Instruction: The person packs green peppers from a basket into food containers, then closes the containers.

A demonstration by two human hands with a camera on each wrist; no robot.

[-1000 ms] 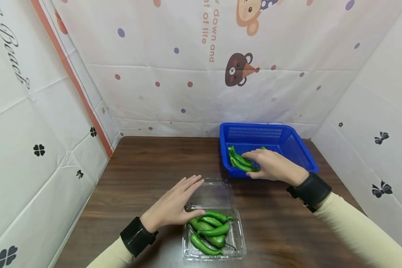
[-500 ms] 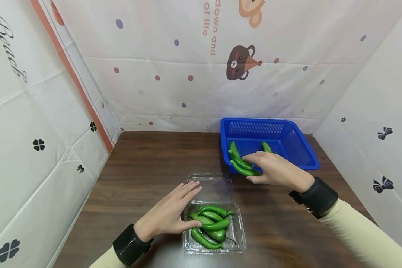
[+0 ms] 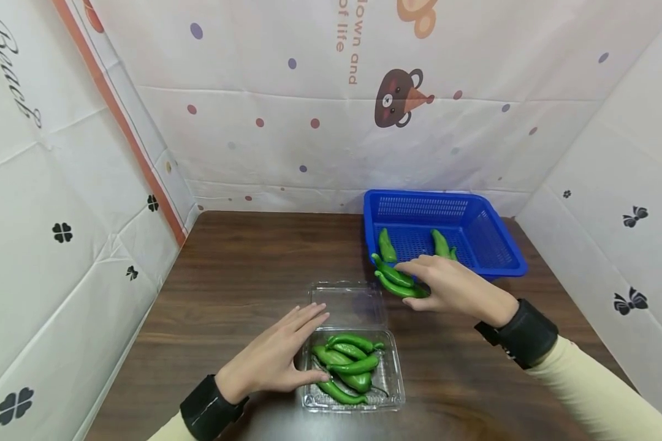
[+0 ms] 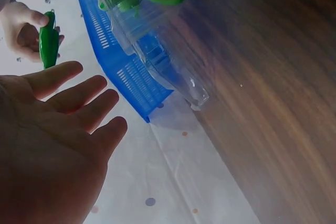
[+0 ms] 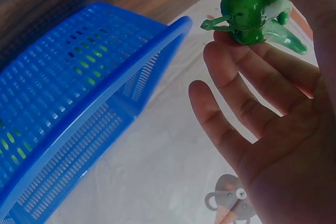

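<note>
My right hand [image 3: 455,286] pinches two green chili peppers [image 3: 390,274] between thumb and fingers, over the front rim of the blue basket [image 3: 421,202]. In the right wrist view, the stem ends of the held peppers [image 5: 247,10] show, with the lower fingers spread. My left hand [image 3: 270,362], fingers straight and thumb out, hovers at the left side of a clear plastic clamshell box [image 3: 395,383], overlapping it in the head view. Several green peppers [image 3: 355,366] lie inside the box, and its lid [image 3: 346,304] is folded back. The left palm [image 4: 50,145] holds nothing.
A few more green peppers [image 3: 440,243] lie in the basket, at its left and middle. The dark wooden table [image 3: 254,263] meets white printed sheets [image 3: 254,153] at the back and both sides.
My right hand has lifted the two peppers and brought them slightly toward me, uncovering other peppers in the basket. My left hand has shifted slightly down and left. The head view has tilted down slightly.
</note>
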